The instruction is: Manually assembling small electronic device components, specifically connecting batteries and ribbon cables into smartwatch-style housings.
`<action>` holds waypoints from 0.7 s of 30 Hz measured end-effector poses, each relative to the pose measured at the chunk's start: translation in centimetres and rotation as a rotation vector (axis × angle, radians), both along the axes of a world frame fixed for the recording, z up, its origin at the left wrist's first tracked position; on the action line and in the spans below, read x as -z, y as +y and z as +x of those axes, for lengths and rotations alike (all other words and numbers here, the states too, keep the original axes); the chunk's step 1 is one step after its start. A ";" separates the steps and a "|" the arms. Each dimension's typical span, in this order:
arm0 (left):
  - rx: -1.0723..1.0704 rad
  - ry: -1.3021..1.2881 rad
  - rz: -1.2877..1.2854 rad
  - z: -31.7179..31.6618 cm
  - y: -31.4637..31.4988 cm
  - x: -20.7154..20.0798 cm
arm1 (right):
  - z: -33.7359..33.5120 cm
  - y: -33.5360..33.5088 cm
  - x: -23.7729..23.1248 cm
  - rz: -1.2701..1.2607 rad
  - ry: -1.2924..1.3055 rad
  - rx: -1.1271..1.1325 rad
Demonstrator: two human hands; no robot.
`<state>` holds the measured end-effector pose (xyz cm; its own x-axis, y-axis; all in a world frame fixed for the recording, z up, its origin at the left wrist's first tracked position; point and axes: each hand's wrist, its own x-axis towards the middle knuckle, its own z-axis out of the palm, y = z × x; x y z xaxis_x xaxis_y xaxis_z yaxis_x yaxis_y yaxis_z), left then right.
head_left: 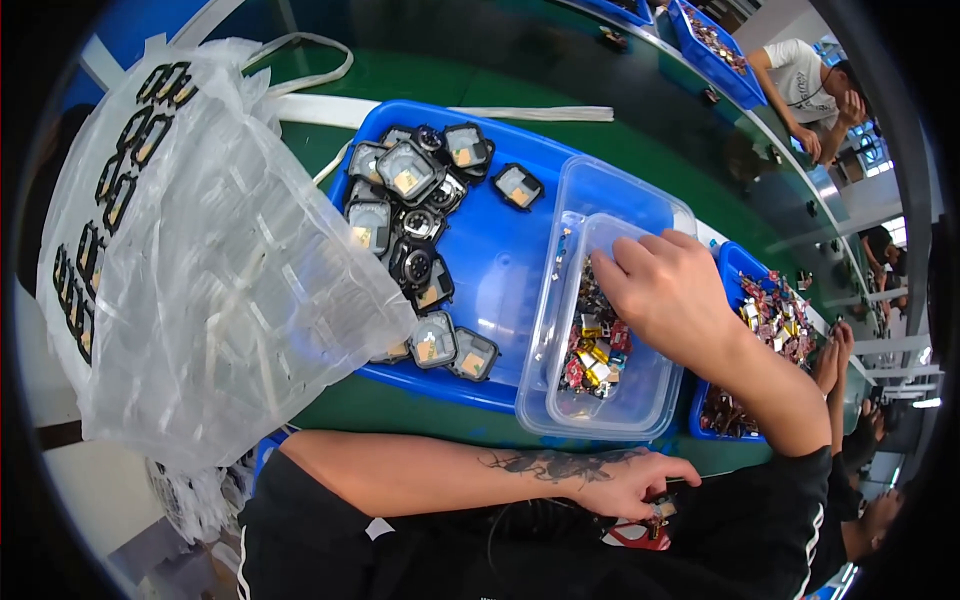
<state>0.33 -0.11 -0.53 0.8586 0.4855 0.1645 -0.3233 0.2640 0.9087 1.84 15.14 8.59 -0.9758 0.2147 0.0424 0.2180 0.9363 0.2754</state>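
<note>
My right hand (668, 295) is over a clear plastic container (535, 385), its fingers curled down; whatever they hold is hidden from view. Inside lies a pile of small electronic parts (598, 355), with red, yellow and silver pieces. Close to my body, my left hand (640, 485) pinches a small electronic part (660, 512) between thumb and fingers. Under the container sits a blue tray (480, 270), where black-rimmed square watch casings (408, 172) are heaped along the left side. One casing (517, 187) lies apart from the heap.
A large translucent plastic bag (230, 270) overlaps the tray's left end. Right of the container stands a blue bin (735, 262) of small parts. Another blue bin (715, 55) is at the far right, near a seated person (805, 90). The table (420, 60) is green.
</note>
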 end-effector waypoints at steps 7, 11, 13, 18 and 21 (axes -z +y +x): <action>-0.067 -0.075 -0.080 0.5 -0.7 0.3 | -1.0 0.4 0.9 0.055 -0.062 -0.121; -0.090 -0.101 -0.067 1.0 -1.0 0.8 | -1.3 0.3 1.0 0.093 -0.129 -0.121; -0.042 -0.061 -0.029 0.5 -0.5 0.2 | -1.1 0.3 0.6 0.119 -0.165 -0.101; 0.004 0.054 0.074 -0.2 0.1 -0.4 | 0.0 -1.4 -1.6 -0.351 0.141 0.163; 0.006 0.002 0.029 0.2 -0.1 0.0 | 1.4 -1.6 -2.2 -0.659 0.292 0.248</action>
